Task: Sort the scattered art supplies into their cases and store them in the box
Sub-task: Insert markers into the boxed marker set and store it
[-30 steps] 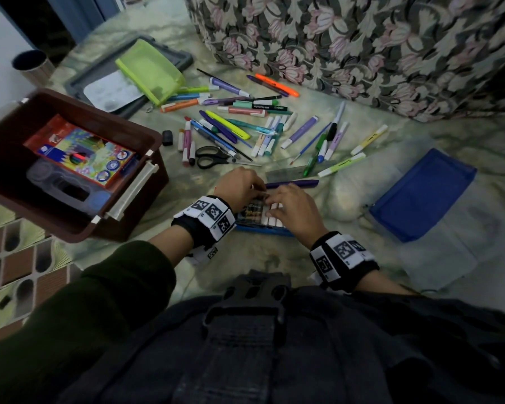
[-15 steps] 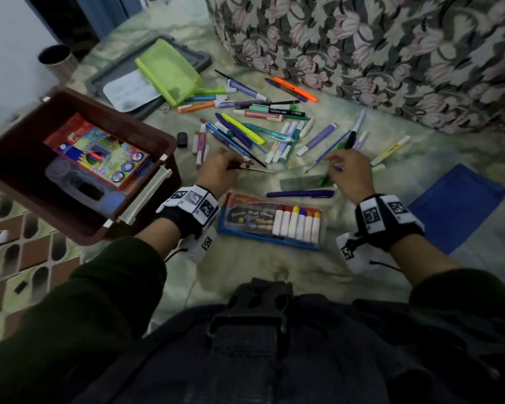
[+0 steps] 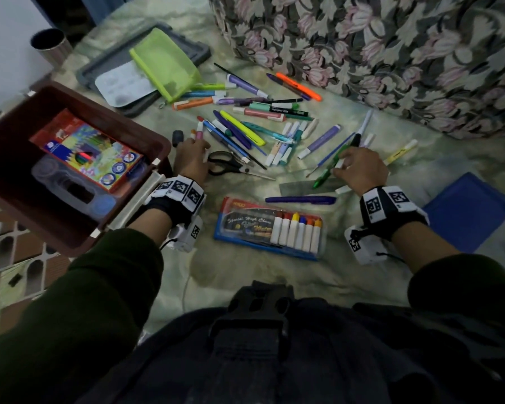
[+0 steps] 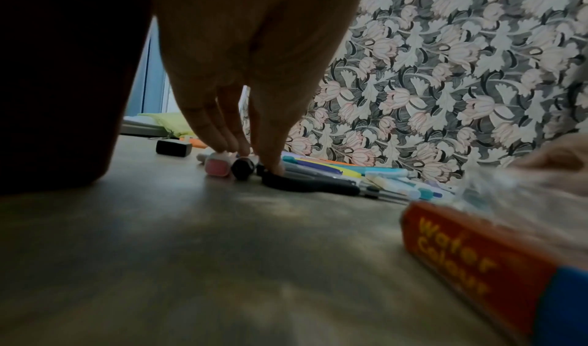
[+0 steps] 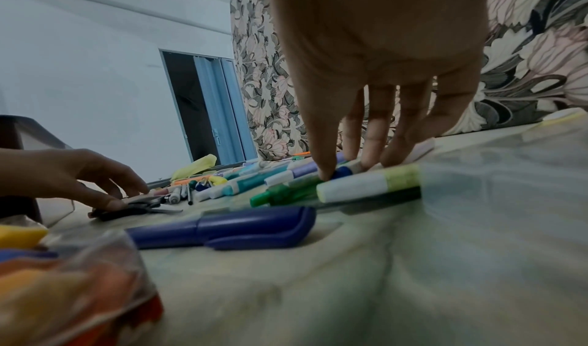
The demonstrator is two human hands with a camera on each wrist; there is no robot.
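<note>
Green pen (image 3: 327,170) under my right hand (image 3: 362,170), fingertips down, no grip yet | left hand (image 3: 191,158) flat beside scissors (image 3: 228,167) | pinch mid-barrel.

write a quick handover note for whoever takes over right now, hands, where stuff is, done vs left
Left hand: fingertips down on the marker ends beside the scissors, gripping nothing.
Right hand: fingertips pressing on pens by the green pen, nothing lifted.
Brown box: open at left, holding a coloured pencil pack.
Watercolour case: in front, tubes inside.
Green pouch lies far left, blue pouch at right.
Done: pencil pack boxed.
Left: the scattered pens, markers, scissors and purple pen need casing, then cases go in the box.
</note>
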